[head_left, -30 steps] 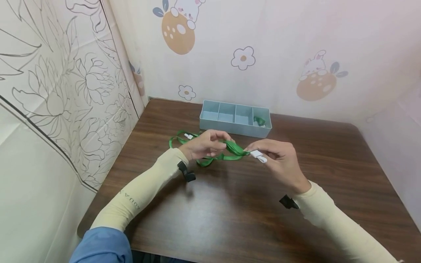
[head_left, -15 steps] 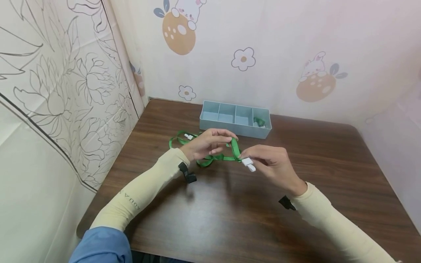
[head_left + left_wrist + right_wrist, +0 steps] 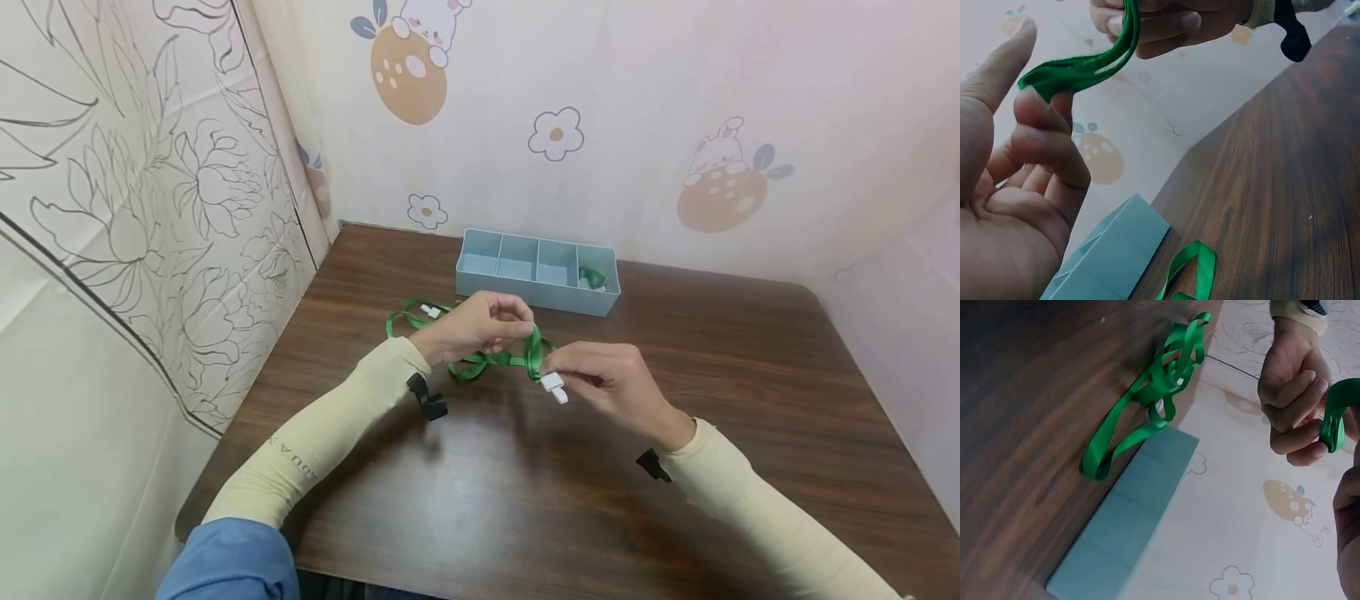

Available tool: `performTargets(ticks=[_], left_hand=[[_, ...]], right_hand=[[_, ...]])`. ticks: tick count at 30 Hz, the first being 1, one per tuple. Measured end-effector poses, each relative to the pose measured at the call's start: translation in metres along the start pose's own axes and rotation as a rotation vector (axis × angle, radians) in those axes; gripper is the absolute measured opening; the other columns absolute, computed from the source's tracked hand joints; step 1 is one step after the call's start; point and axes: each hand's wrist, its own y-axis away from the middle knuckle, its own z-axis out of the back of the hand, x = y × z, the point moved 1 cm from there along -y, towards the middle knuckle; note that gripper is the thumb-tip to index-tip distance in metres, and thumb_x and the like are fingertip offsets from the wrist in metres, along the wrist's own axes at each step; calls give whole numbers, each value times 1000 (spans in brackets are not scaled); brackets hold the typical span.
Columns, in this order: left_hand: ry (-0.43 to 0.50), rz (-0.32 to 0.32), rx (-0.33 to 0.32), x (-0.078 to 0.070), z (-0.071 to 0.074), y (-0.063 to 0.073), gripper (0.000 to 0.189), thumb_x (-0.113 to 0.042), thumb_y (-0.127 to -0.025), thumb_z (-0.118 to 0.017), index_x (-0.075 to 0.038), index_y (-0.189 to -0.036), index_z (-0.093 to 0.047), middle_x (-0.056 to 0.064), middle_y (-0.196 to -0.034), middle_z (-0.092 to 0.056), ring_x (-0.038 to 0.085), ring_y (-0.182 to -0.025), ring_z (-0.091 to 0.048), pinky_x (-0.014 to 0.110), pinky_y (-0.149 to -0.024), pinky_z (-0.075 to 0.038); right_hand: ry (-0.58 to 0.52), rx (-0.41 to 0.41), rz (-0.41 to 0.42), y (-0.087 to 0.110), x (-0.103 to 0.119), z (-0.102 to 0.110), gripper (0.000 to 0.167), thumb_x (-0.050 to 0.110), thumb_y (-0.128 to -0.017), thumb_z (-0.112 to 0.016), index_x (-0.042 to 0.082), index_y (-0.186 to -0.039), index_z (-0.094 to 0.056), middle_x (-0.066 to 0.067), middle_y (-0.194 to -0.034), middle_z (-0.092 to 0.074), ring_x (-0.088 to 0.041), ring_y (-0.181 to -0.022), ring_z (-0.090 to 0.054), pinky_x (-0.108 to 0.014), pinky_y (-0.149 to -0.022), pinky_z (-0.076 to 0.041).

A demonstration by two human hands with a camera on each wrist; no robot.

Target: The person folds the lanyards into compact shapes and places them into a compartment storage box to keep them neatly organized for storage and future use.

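While reaching over a dark brown wood-grain worktop [image 3: 465, 508], faces a pale blue oblong four-compartment box [image 3: 525, 289] and, near its front left, loose loops of flat green ribbon [image 3: 1161, 387]. With the left grip [image 3: 476, 327], holds the bent end of a folded green ribbon bundle [image 3: 533, 354] in midair; with the right grip [image 3: 609, 382], pinches its other end beside a small white clip [image 3: 552, 382].

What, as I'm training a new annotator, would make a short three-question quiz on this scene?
1. Fill in: the light-blue tray has ____ compartments.
2. Which hand is nearer the white clip on the held green ribbon? A) left B) right
3. True or false: in the head view, a green bundle lies in the tray's rightmost compartment.

Key: 1. Four. 2. B, the right hand. 3. True.
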Motion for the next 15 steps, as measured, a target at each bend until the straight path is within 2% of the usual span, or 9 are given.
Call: performTargets(ticks=[3,7,11,15], left_hand=[[-50,8,-7,0,-1,-1,12,-18,-98,-71,-7,-103,-68,2,-72,-54,16,-57,-43,31,-52,-31],[-97,37,-5,0,1,-2,16,-19,-97,-74,-6,-104,-68,7,-76,-58,17,-58,-45,31,-53,-35],[-165,39,-16,2,4,-2,21,-18,-95,-77,-4,-109,-70,18,-92,-68,20,-62,-51,29,-57,-46],[-274,-6,-56,3,5,-3,25,-20,-94,-79,-6,-113,-72,24,-99,-71,23,-60,-54,32,-57,-48]], right_hand=[[69,21,53,0,-1,0,24,25,-104,-64,6,-108,-78,-4,-102,-76,-17,-88,-72,-19,-84,-54],[120,36,97,1,-2,1,25,25,-105,-61,6,-107,-78,-4,-102,-76,-17,-86,-73,-19,-80,-55],[120,11,81,4,-3,3,26,25,-105,-61,6,-106,-78,-4,-100,-76,-18,-85,-73,-19,-82,-55],[110,-12,68,6,-3,4,27,25,-105,-61,5,-105,-78,-4,-99,-76,-19,-85,-73,-17,-83,-54]])
